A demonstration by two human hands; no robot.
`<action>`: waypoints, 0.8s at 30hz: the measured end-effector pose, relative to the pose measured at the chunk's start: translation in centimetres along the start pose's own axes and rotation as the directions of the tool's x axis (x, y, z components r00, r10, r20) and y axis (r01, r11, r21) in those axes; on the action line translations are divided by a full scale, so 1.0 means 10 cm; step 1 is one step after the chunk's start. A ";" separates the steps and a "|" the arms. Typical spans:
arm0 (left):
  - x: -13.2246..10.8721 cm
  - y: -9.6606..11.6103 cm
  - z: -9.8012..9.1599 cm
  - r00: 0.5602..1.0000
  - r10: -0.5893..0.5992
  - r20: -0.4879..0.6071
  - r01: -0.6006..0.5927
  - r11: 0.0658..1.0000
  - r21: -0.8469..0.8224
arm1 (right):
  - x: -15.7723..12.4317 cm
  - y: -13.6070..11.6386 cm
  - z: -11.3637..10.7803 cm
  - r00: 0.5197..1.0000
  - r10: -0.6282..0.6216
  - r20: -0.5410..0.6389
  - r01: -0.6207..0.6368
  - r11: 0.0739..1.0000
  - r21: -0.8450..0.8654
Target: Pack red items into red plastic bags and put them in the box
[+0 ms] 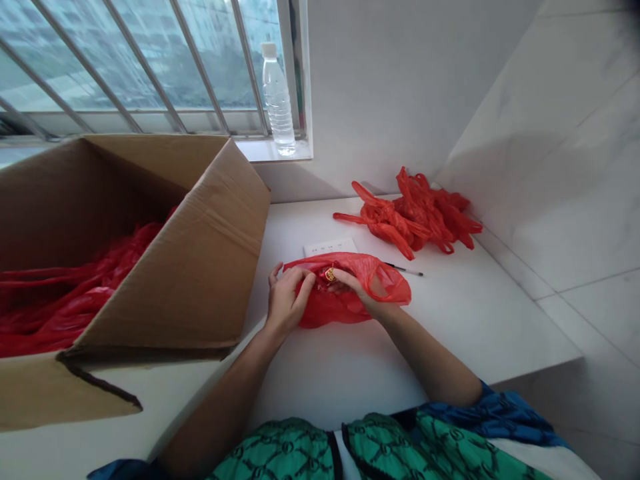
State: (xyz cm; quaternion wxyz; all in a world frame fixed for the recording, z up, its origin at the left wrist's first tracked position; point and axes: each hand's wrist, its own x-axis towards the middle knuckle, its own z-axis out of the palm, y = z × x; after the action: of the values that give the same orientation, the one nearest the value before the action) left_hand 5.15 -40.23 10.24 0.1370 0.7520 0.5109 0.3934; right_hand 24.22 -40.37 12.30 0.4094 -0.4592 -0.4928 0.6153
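Note:
A thin red plastic bag (pixel 330 313) lies in front of me on the white table, its mouth spread between my hands. My left hand (pixel 289 299) pinches the bag's left edge with thumb and fingers. My right hand (pixel 356 288) reaches into the bag's opening, and its fingers are closed on a small gold-coloured ornament (pixel 330 273). Some of the right fingers are hidden by the red plastic. Other small contents around the ornament are too small to make out.
To the left stands a big open cardboard box (pixel 200 267) with red bags (pixel 95 293) inside. Several knotted red bags (pixel 415 210) lie at the back right. A white card (pixel 330 247) and a pen (pixel 407 270) are behind my hands. A water bottle (pixel 278 100) stands on the windowsill.

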 end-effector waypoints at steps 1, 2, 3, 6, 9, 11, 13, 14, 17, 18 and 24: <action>0.00 0.00 0.00 1.000 0.003 0.031 -0.002 1.000 -0.007 | 0.00 0.00 0.01 1.000 0.021 -0.020 -0.021 0.999 0.027; 0.00 0.00 0.00 0.998 0.005 0.061 -0.004 1.000 -0.021 | 0.00 0.00 0.02 0.999 0.033 -0.039 -0.032 0.998 0.049; -0.01 0.01 0.00 0.996 0.005 0.085 -0.001 0.999 -0.042 | 0.00 0.00 0.02 0.998 0.042 -0.055 -0.038 0.997 0.061; 0.00 0.04 0.01 0.993 -0.021 0.114 0.033 0.994 -0.105 | 0.01 0.01 0.04 0.997 0.026 -0.069 -0.023 0.999 0.044; 0.01 0.08 0.00 0.990 -0.056 0.126 0.079 0.980 -0.182 | 0.02 0.01 0.05 0.998 -0.044 -0.046 0.045 0.999 0.023; 0.02 0.09 -0.01 0.987 -0.064 0.147 0.098 0.967 -0.235 | 0.04 0.04 0.04 0.998 -0.061 -0.029 0.062 0.997 0.047; 0.02 0.11 -0.03 0.986 -0.057 0.159 0.098 0.961 -0.259 | 0.08 0.08 0.03 0.999 -0.049 -0.004 0.049 0.993 0.106; 0.02 0.11 -0.04 0.986 -0.047 0.159 0.088 0.961 -0.261 | 0.09 0.11 0.02 0.999 -0.042 0.010 0.040 0.989 0.142; 0.02 0.11 -0.06 0.988 -0.002 0.157 0.042 0.967 -0.250 | 0.13 0.19 0.00 0.998 -0.043 0.049 0.031 0.974 0.225; 0.02 0.10 -0.06 0.987 0.015 0.159 0.025 0.969 -0.247 | 0.14 0.20 -0.01 0.997 -0.047 0.061 0.031 0.970 0.242; 0.02 0.07 -0.09 0.982 0.077 0.172 -0.038 0.975 -0.217 | 0.13 0.20 -0.03 0.996 -0.057 0.068 0.038 0.967 0.250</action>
State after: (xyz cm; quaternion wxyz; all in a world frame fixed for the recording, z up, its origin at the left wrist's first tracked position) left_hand 5.04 -40.54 11.34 0.2508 0.7798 0.4294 0.3802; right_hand 24.10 -39.37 10.10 0.4596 -0.3691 -0.4377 0.6789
